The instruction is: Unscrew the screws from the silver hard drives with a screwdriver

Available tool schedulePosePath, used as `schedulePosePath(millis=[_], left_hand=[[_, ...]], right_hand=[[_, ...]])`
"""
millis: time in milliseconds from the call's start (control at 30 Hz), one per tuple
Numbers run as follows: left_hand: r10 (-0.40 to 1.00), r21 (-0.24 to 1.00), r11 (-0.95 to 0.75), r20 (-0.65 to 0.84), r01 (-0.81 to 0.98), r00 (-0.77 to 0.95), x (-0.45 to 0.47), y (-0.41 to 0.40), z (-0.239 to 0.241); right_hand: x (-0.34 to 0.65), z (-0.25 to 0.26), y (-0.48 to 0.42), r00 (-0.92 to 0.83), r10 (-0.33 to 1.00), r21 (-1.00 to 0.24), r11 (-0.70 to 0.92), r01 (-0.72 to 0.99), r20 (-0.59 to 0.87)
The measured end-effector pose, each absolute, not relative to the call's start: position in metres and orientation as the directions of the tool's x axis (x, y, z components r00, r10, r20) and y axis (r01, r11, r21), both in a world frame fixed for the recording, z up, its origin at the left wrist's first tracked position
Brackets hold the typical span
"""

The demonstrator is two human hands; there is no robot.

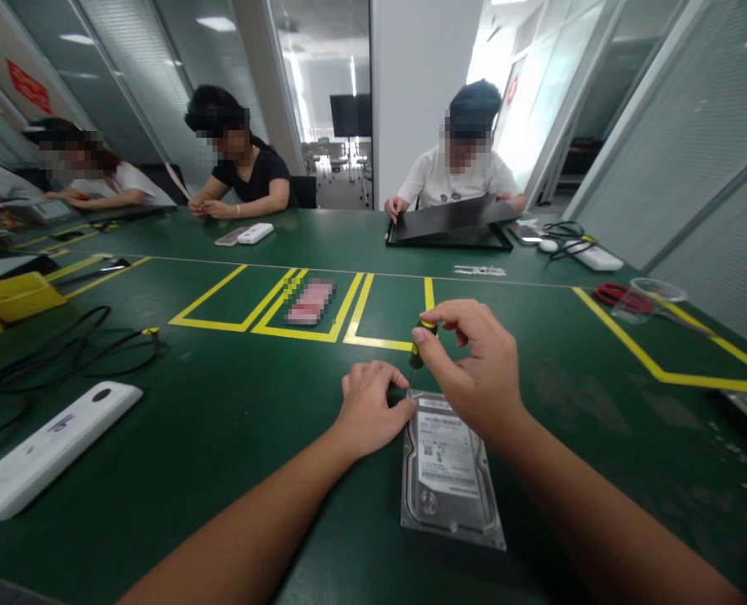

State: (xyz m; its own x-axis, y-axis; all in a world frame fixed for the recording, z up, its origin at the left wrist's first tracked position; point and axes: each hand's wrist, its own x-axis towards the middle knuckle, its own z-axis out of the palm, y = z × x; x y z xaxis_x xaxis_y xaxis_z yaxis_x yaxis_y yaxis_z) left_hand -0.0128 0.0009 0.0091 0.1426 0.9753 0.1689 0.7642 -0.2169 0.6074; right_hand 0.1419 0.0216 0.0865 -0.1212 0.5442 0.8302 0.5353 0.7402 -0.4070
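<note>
A silver hard drive (452,470) with a white label lies flat on the green table in front of me. My right hand (480,361) pinches the yellow-and-black handle of a screwdriver (418,349) between thumb and fingers. The screwdriver stands nearly upright, its thin shaft coming down at the drive's far left corner. At that same corner is my left hand (373,407), its thumb against the drive's edge and its index finger close to the screwdriver tip. Whatever lies right under the tip is too small to make out.
A white power bank (55,449) and black cables (83,353) lie to the left. Yellow tape (297,332) marks areas ahead, one holding a phone (312,302). Red-handled scissors (622,296) and a clear plastic container (660,290) are at right. Several people sit across the table.
</note>
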Motion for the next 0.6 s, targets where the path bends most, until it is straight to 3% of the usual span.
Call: schedulePosePath(millis=[133, 433, 600], left_hand=[[0.974, 0.599, -0.220, 0.180, 0.770, 0.139, -0.0118, 0.0012, 0.0095], [0.973, 0.600, -0.220, 0.189, 0.769, 0.131, -0.0114, 0.0012, 0.0078], [0.975, 0.599, -0.213, 0.185, 0.772, 0.126, -0.0114, 0.0022, 0.0073]], right_hand=[[0.1424, 0.0861, 0.0193, -0.117, 0.580, -0.437, 0.717, 0.543, 0.806], [0.1442, 0.0855, 0.0246, -0.152, 0.528, -0.400, 0.773, 0.492, 0.835], [0.1448, 0.0845, 0.0230, -0.151, 0.572, -0.457, 0.765, 0.454, 0.807]])
